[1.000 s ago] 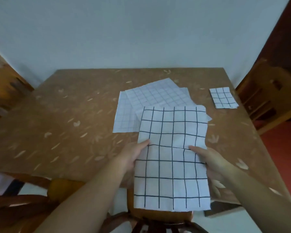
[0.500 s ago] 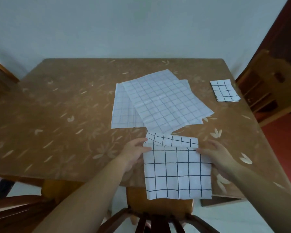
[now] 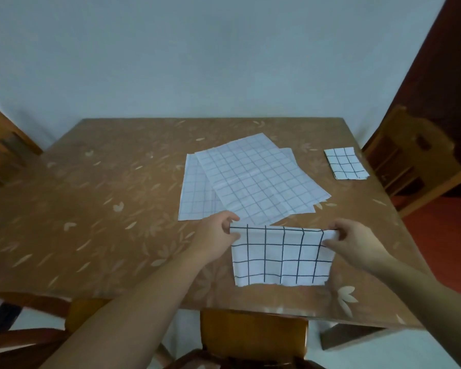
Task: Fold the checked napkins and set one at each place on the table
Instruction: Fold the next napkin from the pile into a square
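Since a second earlier the napkin (image 3: 281, 258) had been halved on the table (image 3: 91, 209), left hand (image 3: 217, 239) and right hand (image 3: 357, 241) pinching its fold, so another fold seemingly remained.

Wood chairs (image 3: 253, 334) L, R & near; pale wall (image 3: 197, 62).

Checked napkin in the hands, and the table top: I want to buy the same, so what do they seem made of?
The checked napkin looks like thin matt paper, possibly light cloth: sharp crease lines and a slightly ragged lower edge. The table top looks like glossy printed vinyl or laminate: pale leaf pattern, sheen near the front edge.
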